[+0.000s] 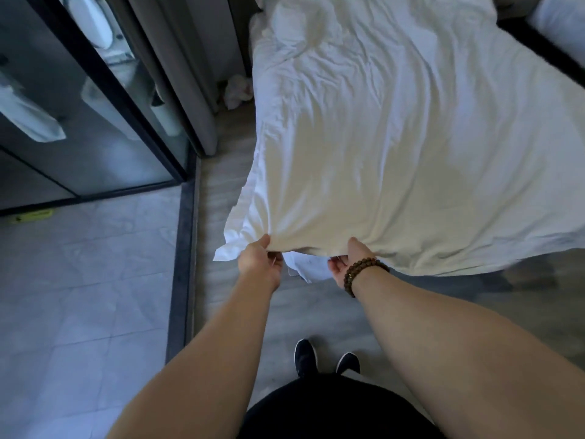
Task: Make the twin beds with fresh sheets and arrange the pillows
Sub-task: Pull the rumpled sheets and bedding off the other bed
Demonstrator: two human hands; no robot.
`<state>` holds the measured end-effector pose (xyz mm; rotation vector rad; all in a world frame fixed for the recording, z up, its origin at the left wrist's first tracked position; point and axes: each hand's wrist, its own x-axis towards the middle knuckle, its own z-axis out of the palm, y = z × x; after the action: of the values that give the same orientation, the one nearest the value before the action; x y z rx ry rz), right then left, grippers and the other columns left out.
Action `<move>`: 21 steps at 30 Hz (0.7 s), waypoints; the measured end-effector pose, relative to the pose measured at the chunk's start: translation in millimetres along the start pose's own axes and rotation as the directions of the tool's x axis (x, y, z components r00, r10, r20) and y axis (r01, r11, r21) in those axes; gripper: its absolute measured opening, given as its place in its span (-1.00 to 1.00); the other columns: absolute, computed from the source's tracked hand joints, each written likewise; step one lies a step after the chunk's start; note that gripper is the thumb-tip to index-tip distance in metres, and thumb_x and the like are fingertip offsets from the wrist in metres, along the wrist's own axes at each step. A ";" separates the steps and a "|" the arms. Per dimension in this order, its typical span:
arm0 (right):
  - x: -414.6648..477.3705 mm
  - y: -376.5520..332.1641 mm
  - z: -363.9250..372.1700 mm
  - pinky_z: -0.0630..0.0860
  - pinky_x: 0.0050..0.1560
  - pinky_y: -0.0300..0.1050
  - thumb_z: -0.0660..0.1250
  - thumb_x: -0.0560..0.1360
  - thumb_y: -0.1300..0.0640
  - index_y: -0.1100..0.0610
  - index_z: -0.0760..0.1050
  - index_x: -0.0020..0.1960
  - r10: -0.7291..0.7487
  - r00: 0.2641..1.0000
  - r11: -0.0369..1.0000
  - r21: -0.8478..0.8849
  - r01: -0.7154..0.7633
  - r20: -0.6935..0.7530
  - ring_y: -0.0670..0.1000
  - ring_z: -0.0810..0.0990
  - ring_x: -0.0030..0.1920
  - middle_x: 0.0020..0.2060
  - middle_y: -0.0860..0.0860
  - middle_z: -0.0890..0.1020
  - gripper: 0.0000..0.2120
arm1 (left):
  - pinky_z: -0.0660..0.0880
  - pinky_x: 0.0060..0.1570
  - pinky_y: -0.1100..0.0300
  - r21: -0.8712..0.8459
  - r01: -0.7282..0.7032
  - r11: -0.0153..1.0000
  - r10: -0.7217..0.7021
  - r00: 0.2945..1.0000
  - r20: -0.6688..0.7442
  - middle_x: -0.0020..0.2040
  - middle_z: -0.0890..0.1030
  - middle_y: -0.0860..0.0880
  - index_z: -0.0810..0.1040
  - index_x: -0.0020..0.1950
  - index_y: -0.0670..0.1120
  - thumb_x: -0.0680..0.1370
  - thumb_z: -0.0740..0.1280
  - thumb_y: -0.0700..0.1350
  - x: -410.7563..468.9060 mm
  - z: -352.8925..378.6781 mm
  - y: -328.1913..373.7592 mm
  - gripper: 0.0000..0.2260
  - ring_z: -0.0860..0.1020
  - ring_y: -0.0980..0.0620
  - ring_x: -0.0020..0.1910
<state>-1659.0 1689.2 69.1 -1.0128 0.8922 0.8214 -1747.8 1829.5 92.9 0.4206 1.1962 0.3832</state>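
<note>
White duvet (395, 153): spread rumpled over the near bed (258, 58), its foot hem lifted and hanging between the two hands. Left hand (260, 263) pinches the hem close to the loose corner, fingers curled under, thumb on top. Right hand (346, 263), bead bracelet (364, 274) at the wrist, grips the same hem a little way along, thumb over the cloth and fingers folded beneath. I read the paired grip as a way to tension the edge so the cover can be drawn square toward the foot; creases fanning away from both hands suggest pull. Nearly all the duvet lies ahead of the hands and runs off to the right of the right hand. Only the corner flap drops left of the left hand. A second white layer (304, 270) hangs just below, between the hands. Far beyond the right hand: second bed (563, 23). Well left of the left hand: glass partition (95, 122). I cannot pick out pillows for certain.
</note>
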 end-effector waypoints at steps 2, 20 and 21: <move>-5.5 19.9 8.9 0.57 -0.16 -0.18 0.30 0.58 -0.12 0.10 0.51 0.13 0.120 0.990 0.991 -0.061 -0.115 0.078 -0.01 0.60 -0.14 -0.06 0.02 0.62 -0.69 | 0.50 -0.40 0.22 0.039 -0.020 0.999 0.019 1.000 0.023 -0.09 0.67 -0.08 0.58 0.13 -0.18 0.55 0.39 -0.31 -7.3 1.3 -5.4 -0.83 0.62 0.01 -0.25; -25.9 85.6 90.8 0.45 0.10 -0.08 0.25 0.65 0.02 0.09 0.49 0.24 -0.161 0.984 0.974 0.175 0.144 0.083 -0.03 0.58 -0.11 -0.49 -0.04 0.61 -0.77 | 0.64 0.00 0.13 0.529 0.239 0.815 -0.279 0.960 -0.004 -0.19 0.64 -0.07 0.59 -0.02 -0.10 0.50 0.49 -0.08 68.1 -24.1 92.4 -0.85 0.62 -0.04 -0.29; -28.3 90.4 96.2 0.47 0.05 -0.09 0.25 0.65 0.03 0.09 0.50 0.23 -0.174 0.984 0.964 0.212 0.162 0.039 -0.01 0.59 -0.09 -0.43 -0.01 0.63 -0.78 | 0.64 -0.03 0.12 0.557 0.254 0.791 -0.300 0.954 -0.008 -0.19 0.64 -0.07 0.59 -0.02 -0.11 0.52 0.49 -0.06 76.8 -28.4 104.0 -0.84 0.61 -0.04 -0.31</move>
<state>-1728.4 1803.3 88.8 -0.8642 0.8127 0.5969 -1756.7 1960.4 74.9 0.7414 1.2584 -0.2529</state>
